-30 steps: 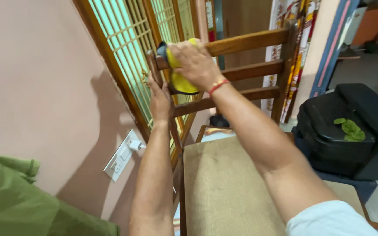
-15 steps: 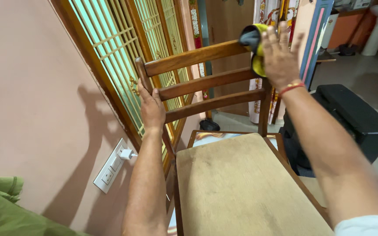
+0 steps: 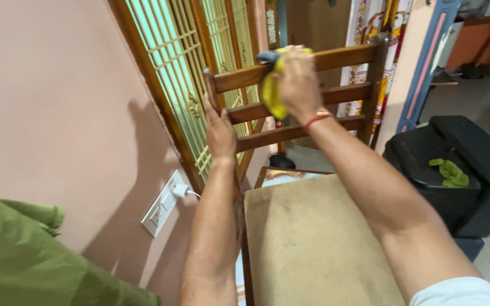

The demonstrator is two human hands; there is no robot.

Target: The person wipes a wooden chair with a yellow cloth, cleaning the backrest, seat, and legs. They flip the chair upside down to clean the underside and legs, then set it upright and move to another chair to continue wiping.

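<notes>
Head view looks down along both bare forearms, stretched out over a wooden chair. Nearest, beneath the forearms, lies the chair's seat cushion, a flat tan pad with a slightly worn, dull surface, set in a dark brown frame. Beyond it rises the chair back, three horizontal slats of reddish-brown polished wood between two posts, the whole chair standing at a slant in the view.

The left hand is wrapped around the left post, fingers curled behind it and thumb in front, gripping the wood just below the top slat. The wrist is straight and the arm almost fully extended.

Farther up and to the right of that hand, the right hand presses a yellow cloth against the top slat. The cloth is bunched, bright yellow with a grey-blue edge showing at the top, and part of it hangs down in front of the second slat. The fingers are folded over the slat and the cloth, clamping both, and a red thread band circles the wrist.

To the left of the left arm, a white wall socket with a plugged charger sits on the pink wall. To the right of the right arm stands a black box with green leaves on it.
</notes>
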